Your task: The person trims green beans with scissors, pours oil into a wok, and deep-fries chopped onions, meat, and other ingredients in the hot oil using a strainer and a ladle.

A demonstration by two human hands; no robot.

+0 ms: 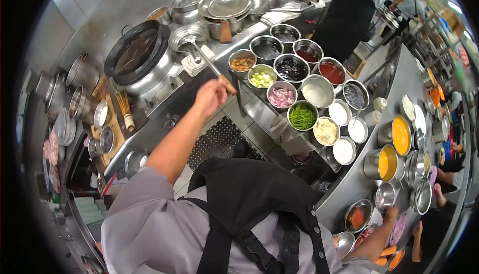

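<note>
My left hand (210, 96) is closed around the wooden end of a long-handled ladle (212, 65). The ladle's head lies over a metal strainer bowl (187, 35) beside the wok. At the lower right, my right hand (390, 214) grips the rim of a small metal bowl (384, 193); its fingers are partly hidden. A metal bowl with red-orange food (356, 218) sits close to that hand.
Between my arms stand several round containers, with green vegetables (302, 116), chopped onion (281, 97) and dark sauce (291, 68). A wok (134, 54) is at the left. Pots of yellow liquid (387, 163) line the right counter. A person in a black apron (344, 17) stands ahead.
</note>
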